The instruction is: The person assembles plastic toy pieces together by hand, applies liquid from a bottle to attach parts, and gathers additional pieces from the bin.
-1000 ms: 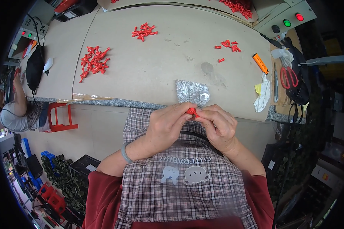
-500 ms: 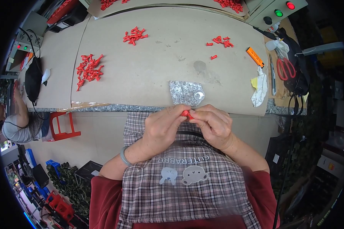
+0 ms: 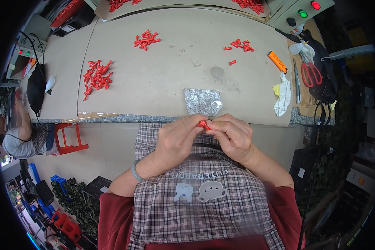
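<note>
Just off the table's front edge, my left hand (image 3: 179, 135) and my right hand (image 3: 231, 135) pinch a small red plastic figure part (image 3: 203, 124) between them. Fingertips cover much of it, so its full shape is hidden. Right beyond my hands lies a grey speckled stone-like slab (image 3: 196, 98) with a small clear round dish (image 3: 216, 103) on its right part. Loose red pieces (image 3: 239, 45) lie farther off to the right. Two heaps of red figures are on the left side, one nearer (image 3: 97, 78) and one farther (image 3: 146, 40).
On the right lie an orange cutter-like tool (image 3: 277, 62), a crumpled white cloth (image 3: 282, 96), a grey pen-like tool (image 3: 297, 81) and red-handled scissors (image 3: 311, 75). A control box (image 3: 303, 14) stands at the back right. Another person (image 3: 18, 137) sits at far left by a red stool (image 3: 71, 138).
</note>
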Demonstrator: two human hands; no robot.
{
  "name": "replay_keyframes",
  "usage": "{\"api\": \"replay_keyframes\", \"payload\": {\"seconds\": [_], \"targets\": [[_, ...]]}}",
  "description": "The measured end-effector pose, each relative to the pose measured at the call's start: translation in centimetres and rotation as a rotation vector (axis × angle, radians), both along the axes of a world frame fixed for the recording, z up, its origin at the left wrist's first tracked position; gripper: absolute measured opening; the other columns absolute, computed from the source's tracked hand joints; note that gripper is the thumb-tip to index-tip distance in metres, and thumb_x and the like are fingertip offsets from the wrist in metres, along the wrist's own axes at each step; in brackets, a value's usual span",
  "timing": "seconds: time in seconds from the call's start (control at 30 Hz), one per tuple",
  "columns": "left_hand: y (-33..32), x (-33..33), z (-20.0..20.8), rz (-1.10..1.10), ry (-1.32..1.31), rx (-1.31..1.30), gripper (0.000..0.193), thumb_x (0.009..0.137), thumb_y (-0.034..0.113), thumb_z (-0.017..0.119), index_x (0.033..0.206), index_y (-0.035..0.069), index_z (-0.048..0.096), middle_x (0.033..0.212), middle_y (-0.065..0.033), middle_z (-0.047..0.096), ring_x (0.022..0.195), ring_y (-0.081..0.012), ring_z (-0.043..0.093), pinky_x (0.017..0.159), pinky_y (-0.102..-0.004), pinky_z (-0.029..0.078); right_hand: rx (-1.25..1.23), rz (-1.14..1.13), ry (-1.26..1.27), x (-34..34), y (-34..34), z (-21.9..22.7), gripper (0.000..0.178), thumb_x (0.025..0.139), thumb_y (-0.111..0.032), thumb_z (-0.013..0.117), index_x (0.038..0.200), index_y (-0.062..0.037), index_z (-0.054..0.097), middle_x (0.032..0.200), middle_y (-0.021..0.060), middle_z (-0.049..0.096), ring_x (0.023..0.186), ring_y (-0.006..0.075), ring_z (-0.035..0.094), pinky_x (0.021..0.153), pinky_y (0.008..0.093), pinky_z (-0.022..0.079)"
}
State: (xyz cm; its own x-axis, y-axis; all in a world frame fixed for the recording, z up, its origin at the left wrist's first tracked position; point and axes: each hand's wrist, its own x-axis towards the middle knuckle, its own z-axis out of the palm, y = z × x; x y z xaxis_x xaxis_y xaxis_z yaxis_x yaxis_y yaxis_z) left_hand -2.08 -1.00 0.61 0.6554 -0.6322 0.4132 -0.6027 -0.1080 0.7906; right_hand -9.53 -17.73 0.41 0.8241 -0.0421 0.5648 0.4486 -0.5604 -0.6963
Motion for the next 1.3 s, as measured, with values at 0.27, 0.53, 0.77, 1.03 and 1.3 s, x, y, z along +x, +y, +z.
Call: {"api": "replay_keyframes", "payload": {"seconds": [0.27,0.53,0.77,1.03,1.3], "targets": [[0.6,0.4,0.2,0.023,0.041,-0.011,0.018,0.087,0.0,0.065,0.104,-0.003,0.066,0.089,-0.0157,0.071,0.075,-0.025,0.071,0.064,-0.0305,0.057,-0.003,0.009,0.055,0.4,0.1,0.7,0.016,0.077,0.002,0.075,0.09,0.0032,0.067,0.079,0.013,0.068,0.066,0.0237,0.067,0.057,0.0307,0.054],[2.6,2.2,0.4,0.073,0.408,-0.109,0.02,0.092,-0.001,0.061,0.112,-0.003,0.065,0.095,-0.012,0.072,0.083,-0.0175,0.071,0.071,-0.0273,0.058,-0.024,0.161,0.3,4.4,0.1,4.6,0.022,0.078,-0.003,0.075,0.098,0.0009,0.068,0.084,0.0115,0.066,0.063,0.0213,0.063,0.054,0.0303,0.049],[5.1,4.0,-0.5,0.138,0.822,-0.37,0.032,0.096,0.004,0.06,0.127,-0.005,0.057,0.103,-0.0154,0.07,0.091,-0.0196,0.07,0.081,-0.0284,0.057,-0.164,0.027,0.287,14.8,-0.3,3.2,0.02,0.084,-0.008,0.069,0.103,-0.002,0.069,0.09,0.0123,0.066,0.068,0.0241,0.064,0.063,0.035,0.05],[7.0,4.6,-2.3,0.14,0.985,-0.506,0.034,0.092,0.003,0.065,0.125,-0.002,0.058,0.106,-0.0168,0.07,0.09,-0.0212,0.07,0.078,-0.0291,0.057,-0.412,-0.146,0.272,23.1,1.5,-1.0,0.018,0.084,-0.009,0.07,0.101,-0.005,0.07,0.101,0.0107,0.063,0.085,0.029,0.067,0.076,0.0415,0.054],[7.2,4.7,-2.1,0.146,1.014,-0.52,0.028,0.09,0.002,0.067,0.117,0.0,0.059,0.107,-0.0154,0.07,0.088,-0.0204,0.07,0.076,-0.0278,0.057,-0.488,-0.076,0.251,22.0,0.2,-1.9,0.011,0.084,-0.006,0.068,0.094,-0.0036,0.066,0.095,0.0106,0.062,0.087,0.031,0.066,0.076,0.0431,0.055]]}}
